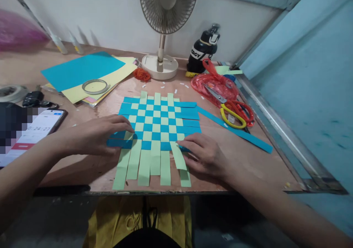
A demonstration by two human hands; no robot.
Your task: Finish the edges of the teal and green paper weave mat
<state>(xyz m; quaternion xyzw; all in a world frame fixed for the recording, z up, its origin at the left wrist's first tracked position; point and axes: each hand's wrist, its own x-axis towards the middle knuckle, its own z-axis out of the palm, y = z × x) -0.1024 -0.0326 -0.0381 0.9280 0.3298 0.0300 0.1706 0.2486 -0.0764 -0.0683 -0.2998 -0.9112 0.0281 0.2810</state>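
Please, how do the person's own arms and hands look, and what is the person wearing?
Both arms are bare. The left hand and right hand have no gloves, and I see no sleeves, rings or watch. Below them is what looks like yellow shorts with a dark cord.

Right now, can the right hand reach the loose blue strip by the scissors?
Probably yes. The right hand rests on the paper weave, and the loose blue strip lies just beyond it on the wooden tabletop, with nothing between them.
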